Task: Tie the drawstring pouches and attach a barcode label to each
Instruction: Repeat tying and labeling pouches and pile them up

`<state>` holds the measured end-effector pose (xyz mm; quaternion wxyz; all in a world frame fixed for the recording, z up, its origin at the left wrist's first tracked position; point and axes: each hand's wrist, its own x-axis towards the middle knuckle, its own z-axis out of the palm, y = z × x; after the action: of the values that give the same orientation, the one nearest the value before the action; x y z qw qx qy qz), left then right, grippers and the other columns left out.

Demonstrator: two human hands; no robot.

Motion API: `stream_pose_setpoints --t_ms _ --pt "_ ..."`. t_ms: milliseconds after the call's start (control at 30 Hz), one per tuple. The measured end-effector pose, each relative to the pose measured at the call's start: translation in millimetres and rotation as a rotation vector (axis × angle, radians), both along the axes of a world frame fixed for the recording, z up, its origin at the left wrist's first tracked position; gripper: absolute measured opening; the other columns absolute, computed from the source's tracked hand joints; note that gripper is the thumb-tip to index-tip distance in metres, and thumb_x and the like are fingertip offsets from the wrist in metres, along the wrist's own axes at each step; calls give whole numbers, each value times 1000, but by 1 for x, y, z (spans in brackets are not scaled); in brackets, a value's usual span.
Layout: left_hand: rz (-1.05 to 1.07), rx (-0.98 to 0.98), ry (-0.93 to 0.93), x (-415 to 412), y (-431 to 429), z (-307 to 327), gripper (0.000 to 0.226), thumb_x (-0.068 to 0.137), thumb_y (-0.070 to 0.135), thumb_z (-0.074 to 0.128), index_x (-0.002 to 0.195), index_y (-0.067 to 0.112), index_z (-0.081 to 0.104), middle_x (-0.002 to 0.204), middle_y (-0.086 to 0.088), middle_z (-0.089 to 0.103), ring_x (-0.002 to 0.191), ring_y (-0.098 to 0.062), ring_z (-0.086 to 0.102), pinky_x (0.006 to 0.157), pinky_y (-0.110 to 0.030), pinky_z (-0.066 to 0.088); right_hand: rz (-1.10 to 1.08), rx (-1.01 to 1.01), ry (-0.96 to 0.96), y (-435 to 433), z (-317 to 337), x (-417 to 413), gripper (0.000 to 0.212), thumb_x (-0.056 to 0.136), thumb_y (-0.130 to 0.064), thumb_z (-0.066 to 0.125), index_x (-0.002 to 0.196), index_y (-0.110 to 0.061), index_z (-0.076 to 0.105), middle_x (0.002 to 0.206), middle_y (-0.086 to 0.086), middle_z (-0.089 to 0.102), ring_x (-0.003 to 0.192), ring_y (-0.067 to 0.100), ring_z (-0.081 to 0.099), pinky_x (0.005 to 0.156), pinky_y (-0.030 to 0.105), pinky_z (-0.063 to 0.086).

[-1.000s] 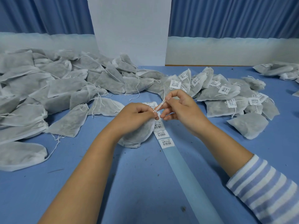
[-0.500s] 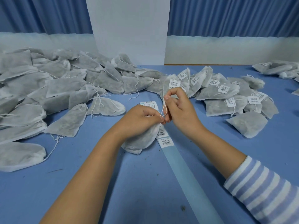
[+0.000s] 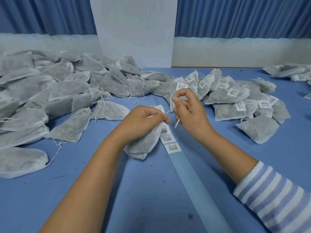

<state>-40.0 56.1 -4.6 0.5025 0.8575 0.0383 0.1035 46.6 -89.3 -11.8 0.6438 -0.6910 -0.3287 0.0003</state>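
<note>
A grey-white drawstring pouch (image 3: 144, 145) hangs down onto the blue table at the centre, its neck gripped by my left hand (image 3: 143, 121). My right hand (image 3: 190, 110) sits just to the right, fingers curled, pinching the white drawstring (image 3: 170, 109) that runs between the two hands; a loose string end dangles below it. A strip of barcode labels (image 3: 170, 142) on pale blue backing lies beside the pouch, partly under my left hand.
A big heap of unlabelled pouches (image 3: 50, 98) covers the left and back of the table. Labelled pouches (image 3: 235, 101) are piled at the right, with more at the far right edge (image 3: 289, 71). The backing strip (image 3: 198, 187) runs toward the near edge.
My right hand has pulled the drawstring to the right and up, away from my left hand. The string now stretches between them. My left hand keeps its hold on the pouch neck.
</note>
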Motion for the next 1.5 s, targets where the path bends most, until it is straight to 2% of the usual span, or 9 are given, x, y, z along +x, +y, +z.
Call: stream_pose_setpoints --t_ms 133,233,467,567,800,1100,1300,1400,1500 --pt "-14 61 -12 1 0 0 24 93 31 62 76 37 78 91 13 74 96 -4 64 79 -8 41 21 62 77 1 1 -3 14 102 -10 46 89 -16 46 51 -10 36 47 11 33 46 28 28" --pt "-33 89 -18 2 0 0 25 93 30 62 75 37 78 91 6 75 94 -11 64 81 -14 42 4 84 106 2 2 -4 13 102 -10 45 90 -16 45 50 -11 37 45 9 35 45 24 32" --pt "-51 56 29 2 2 -2 19 94 40 62 90 30 79 99 19 73 99 6 63 81 -4 41 -24 55 55 1 2 -2 9 102 -11 46 94 -14 45 48 -13 37 45 7 36 45 24 34" --pt "-29 42 77 1 9 -5 19 91 44 66 97 28 75 103 17 72 99 3 64 82 -12 45 -12 60 51 1 2 -1 11 102 -11 46 92 -16 45 51 -10 37 46 8 35 45 24 33" --pt "143 -44 220 0 30 -4 22 89 31 67 87 9 67 68 10 58 66 -11 50 60 -25 33 -18 67 -1 -2 4 1 13 101 -11 49 92 -20 50 60 -4 53 50 9 52 55 21 48" --pt "423 -493 22 12 14 -5 19 92 30 66 94 12 63 88 -11 59 82 -21 54 75 -37 43 46 -101 -256 5 -7 -9 18 92 -16 65 89 -34 62 111 -4 50 107 2 52 81 25 50" --pt "460 -716 -69 15 8 -3 17 93 26 66 91 9 64 74 -4 66 69 -16 65 70 -31 53 68 -175 -225 9 -12 -17 16 92 -20 65 90 -36 64 130 -6 46 133 5 37 99 26 44" --pt "478 -767 -101 17 5 -2 21 93 25 66 99 5 63 81 -11 66 74 -20 65 70 -32 54 112 -159 -210 11 -14 -17 14 94 -16 62 91 -29 64 119 -8 55 124 1 46 87 23 49" --pt "461 -742 -95 17 1 -3 21 95 27 64 101 7 61 90 -17 59 84 -27 58 79 -41 49 135 -151 -209 12 -15 -16 12 95 -15 62 91 -26 63 93 -12 62 93 6 59 71 17 45"
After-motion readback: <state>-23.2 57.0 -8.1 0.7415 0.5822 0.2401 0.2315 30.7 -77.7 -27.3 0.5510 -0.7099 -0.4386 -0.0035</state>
